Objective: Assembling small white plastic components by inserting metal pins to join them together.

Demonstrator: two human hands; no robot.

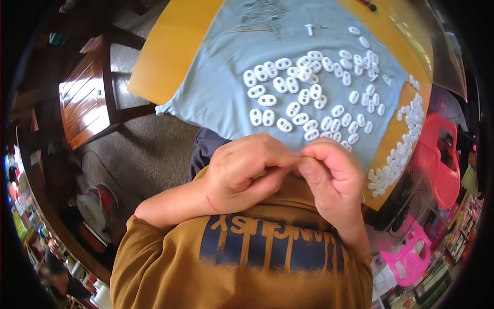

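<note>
My left hand (252, 172) and my right hand (332, 177) meet fingertip to fingertip in front of my chest, at the near edge of a light blue cloth (216, 87). Both are closed in a pinch. Whatever sits between the fingers is too small or hidden to make out. Just beyond them, many white oval plastic pieces with two holes (284, 125) lie spread over the cloth, some overlapping. Farther off rests a white T-shaped piece (309, 29), near a scatter of thin grey metal bits (262, 15) and a thin brown stick (246, 31).
The cloth covers part of a yellow table (164, 51). Small white pieces (396, 159) are heaped along its right edge. A red plastic chair (440, 159) and a pink one (410, 257) stand at right. Wooden furniture (87, 98) is at left; a person (64, 278) appears lower left.
</note>
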